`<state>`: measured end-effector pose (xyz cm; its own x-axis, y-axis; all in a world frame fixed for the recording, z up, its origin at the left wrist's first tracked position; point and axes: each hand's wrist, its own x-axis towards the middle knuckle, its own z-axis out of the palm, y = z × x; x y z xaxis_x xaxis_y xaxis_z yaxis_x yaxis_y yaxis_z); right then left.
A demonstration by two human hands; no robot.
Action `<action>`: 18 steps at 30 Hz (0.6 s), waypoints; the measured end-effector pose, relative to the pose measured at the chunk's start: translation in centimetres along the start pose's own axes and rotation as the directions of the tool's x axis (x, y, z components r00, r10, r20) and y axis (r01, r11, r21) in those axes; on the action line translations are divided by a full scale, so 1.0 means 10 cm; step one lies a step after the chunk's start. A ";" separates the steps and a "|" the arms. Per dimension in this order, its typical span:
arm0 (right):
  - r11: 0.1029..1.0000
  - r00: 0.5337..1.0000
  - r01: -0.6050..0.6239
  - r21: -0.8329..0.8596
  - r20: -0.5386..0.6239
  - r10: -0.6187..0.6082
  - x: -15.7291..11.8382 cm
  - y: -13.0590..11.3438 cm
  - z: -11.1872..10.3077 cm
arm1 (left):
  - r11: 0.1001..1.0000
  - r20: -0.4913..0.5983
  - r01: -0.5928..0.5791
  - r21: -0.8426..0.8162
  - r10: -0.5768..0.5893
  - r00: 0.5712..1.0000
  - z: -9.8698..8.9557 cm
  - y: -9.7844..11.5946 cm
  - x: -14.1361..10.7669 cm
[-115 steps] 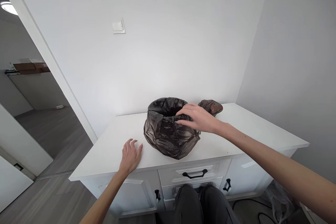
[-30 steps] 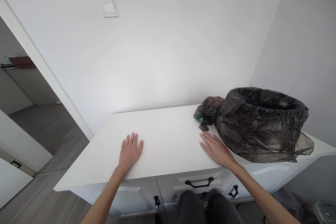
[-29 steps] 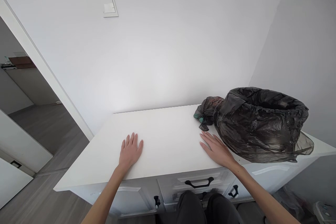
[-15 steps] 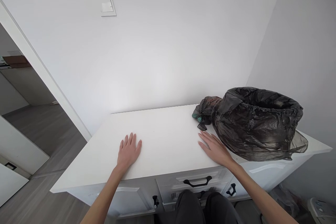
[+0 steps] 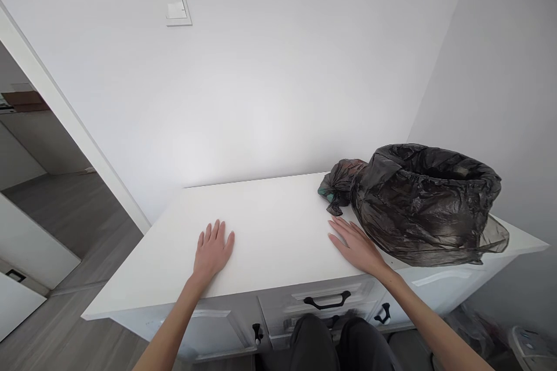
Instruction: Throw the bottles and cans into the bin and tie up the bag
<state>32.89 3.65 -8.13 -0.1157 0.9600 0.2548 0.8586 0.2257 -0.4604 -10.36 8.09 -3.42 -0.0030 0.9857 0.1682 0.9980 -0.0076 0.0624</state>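
My left hand [image 5: 212, 252] lies flat, fingers spread, on the left part of a white cabinet top [image 5: 274, 232]. Flat on the same surface rests my right hand [image 5: 357, 246], also open and holding nothing. Just right of it stands a bin lined with a black plastic bag [image 5: 426, 208]; the bag covers the bin's outside and its mouth faces up. A smaller knotted black bag [image 5: 342, 182], with something green showing through, sits beyond my right fingertips against the bin. What is inside the bin cannot be made out.
Below the top are a drawer with a black handle [image 5: 327, 301] and cupboard doors. A white wall with a light switch [image 5: 178, 10] rises behind. At left, a doorway opens onto grey flooring [image 5: 100, 232]. A white object [image 5: 533, 348] stands on the floor at lower right.
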 end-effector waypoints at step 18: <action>1.000 1.000 -0.016 0.017 -0.007 0.016 0.00 0.00 -0.01 | 1.000 0.001 0.005 0.000 -0.005 1.000 0.02 0.00 0.02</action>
<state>32.92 3.62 -8.06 -0.0984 0.9624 0.2532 0.8519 0.2130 -0.4785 -10.34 8.29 -3.62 -0.0074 0.9860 0.1668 0.9980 -0.0033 0.0635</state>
